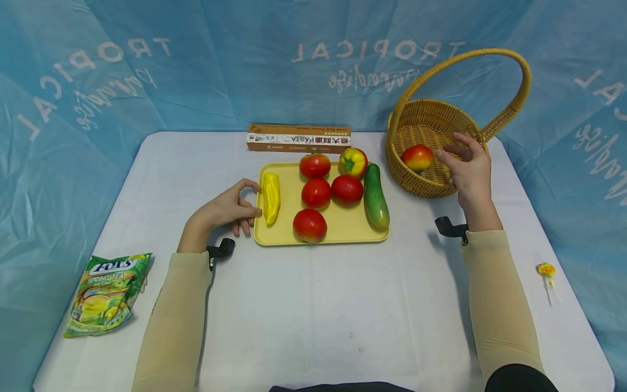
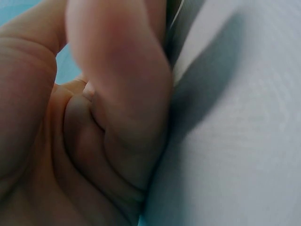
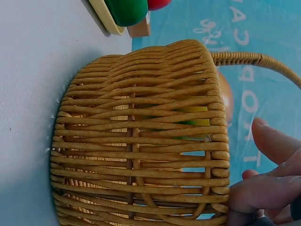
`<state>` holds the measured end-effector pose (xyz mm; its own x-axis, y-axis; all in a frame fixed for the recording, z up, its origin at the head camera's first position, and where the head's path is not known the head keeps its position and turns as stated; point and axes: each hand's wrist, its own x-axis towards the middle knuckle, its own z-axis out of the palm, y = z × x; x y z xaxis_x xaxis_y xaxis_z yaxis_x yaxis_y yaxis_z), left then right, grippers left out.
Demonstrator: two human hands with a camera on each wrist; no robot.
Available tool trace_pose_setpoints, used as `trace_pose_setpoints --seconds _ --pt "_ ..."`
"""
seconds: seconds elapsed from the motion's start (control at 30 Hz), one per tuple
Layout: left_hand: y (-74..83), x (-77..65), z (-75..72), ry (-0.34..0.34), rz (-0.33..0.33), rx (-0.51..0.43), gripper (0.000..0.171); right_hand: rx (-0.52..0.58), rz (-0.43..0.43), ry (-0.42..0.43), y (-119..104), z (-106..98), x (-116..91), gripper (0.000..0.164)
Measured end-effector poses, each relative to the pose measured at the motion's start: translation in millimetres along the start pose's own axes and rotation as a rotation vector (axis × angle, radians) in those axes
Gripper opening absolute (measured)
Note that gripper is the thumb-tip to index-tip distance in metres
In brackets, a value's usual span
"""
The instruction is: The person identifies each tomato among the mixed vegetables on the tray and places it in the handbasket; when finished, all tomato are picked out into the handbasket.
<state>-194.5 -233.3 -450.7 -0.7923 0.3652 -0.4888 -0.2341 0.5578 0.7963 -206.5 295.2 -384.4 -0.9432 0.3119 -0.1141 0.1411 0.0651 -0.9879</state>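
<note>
My left hand (image 1: pixel 226 209) is at the left rim of a yellow tray (image 1: pixel 343 235), thumb and index finger apart, fingertips right at the rim beside a yellow pepper (image 1: pixel 271 198). In the left wrist view, its bent fingers (image 2: pixel 122 70) are close up over the white cloth. Over the right side of a wicker basket (image 1: pixel 416 182), my right hand (image 1: pixel 471 171) has its thumb and fingers spread, gripping nothing. Near its thumb tip, a red-and-yellow fruit (image 1: pixel 417 158) lies inside the basket. The right wrist view shows the basket's woven side (image 3: pixel 141 141) with fingers (image 3: pixel 277 141) at the rim.
The tray also bears several red tomatoes (image 1: pixel 310 225), a red-yellow fruit (image 1: pixel 353 162) and a cucumber (image 1: pixel 376 197). Behind it stands a pasta box (image 1: pixel 299 139). A green candy bag (image 1: pixel 106 294) lies at left, a lollipop (image 1: pixel 546 269) at right. The basket's tall handle (image 1: pixel 524 81) arches up.
</note>
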Motion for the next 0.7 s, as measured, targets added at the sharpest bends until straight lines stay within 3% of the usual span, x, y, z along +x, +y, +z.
trace_pose_setpoints --seconds 0.43,0.7 --pt "4.8 -0.4 -0.2 -0.003 -0.027 0.003 0.064 0.03 -0.026 -0.015 -10.0 0.6 -8.7 0.067" --pt "2.7 -1.0 1.1 -0.003 -0.029 -0.009 0.065 0.11 -0.127 -0.112 -29.3 15.6 -34.2 0.064"
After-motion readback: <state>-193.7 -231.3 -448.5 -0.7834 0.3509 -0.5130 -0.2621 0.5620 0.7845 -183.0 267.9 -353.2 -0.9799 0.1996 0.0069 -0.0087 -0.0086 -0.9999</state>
